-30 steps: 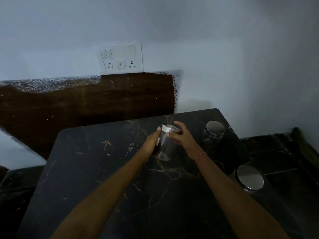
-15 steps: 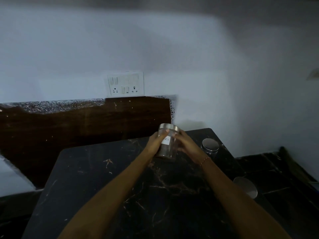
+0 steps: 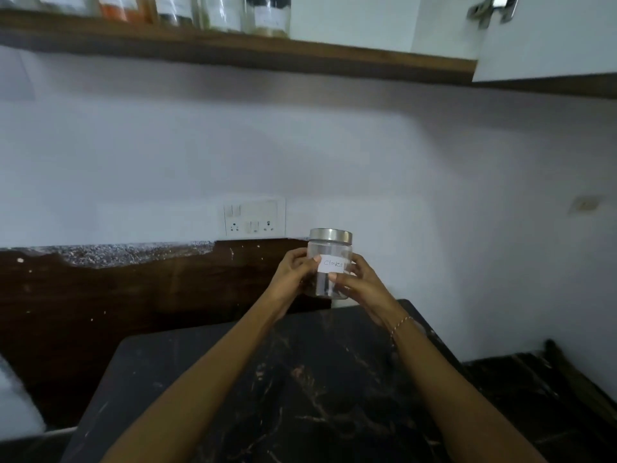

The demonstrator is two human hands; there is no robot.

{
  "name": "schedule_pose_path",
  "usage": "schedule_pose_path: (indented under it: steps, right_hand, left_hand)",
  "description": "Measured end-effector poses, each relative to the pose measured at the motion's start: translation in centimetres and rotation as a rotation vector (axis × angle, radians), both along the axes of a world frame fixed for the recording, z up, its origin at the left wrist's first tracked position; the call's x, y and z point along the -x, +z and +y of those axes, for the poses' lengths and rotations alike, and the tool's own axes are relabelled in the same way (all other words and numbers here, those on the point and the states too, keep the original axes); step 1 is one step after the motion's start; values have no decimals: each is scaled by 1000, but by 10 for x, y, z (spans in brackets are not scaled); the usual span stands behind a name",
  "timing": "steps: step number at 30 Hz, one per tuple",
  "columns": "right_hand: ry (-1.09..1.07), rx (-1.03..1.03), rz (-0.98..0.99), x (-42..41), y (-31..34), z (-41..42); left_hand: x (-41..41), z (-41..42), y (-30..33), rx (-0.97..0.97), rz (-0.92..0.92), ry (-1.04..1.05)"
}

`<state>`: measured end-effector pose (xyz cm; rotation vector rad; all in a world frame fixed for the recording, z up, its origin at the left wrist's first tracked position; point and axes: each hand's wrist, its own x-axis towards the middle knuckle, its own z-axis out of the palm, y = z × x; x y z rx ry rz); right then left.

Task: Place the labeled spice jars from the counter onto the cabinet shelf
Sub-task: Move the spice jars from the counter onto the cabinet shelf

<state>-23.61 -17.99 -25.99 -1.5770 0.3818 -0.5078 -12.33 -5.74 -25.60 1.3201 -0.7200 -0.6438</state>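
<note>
Stretching forward over the dark marble counter [image 3: 300, 396], both forearms meet at a clear glass jar [image 3: 330, 267] held upright in the air above the counter's far edge. The left hand [image 3: 293, 274] wraps its fingers round the jar's left side; the right hand [image 3: 362, 284] closes on the right side, thumb just under the white label [image 3: 332, 264] reading "Cloves". A metal lid [image 3: 330, 234] caps the jar. Behind it, a switch plate [image 3: 255, 217] sits on the pale wall. High above, a wooden shelf [image 3: 267, 51] carries a row of labeled jars [image 3: 267, 15].
</note>
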Motion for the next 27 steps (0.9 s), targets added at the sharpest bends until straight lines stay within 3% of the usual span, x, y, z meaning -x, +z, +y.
schedule_pose_path:
  steps: [3, 9, 15, 22, 27]
  right_hand:
    - [-37, 178, -50, -8, 38, -1]
    - [-120, 307, -251, -20, 113, -6]
    - [-89, 451, -312, -33, 172, -17]
    - [-76, 563, -438, -40, 245, -33]
    - [-53, 566, -507, -52, 300, -44]
  left_hand:
    - [-11, 0, 30, 71, -43, 34]
    - [-25, -10, 116, 171, -311, 202]
    - [-28, -22, 171, 301, -344, 341]
    - [-35, -32, 235, 426, -371, 366]
    - [-38, -44, 292, 518, -405, 419]
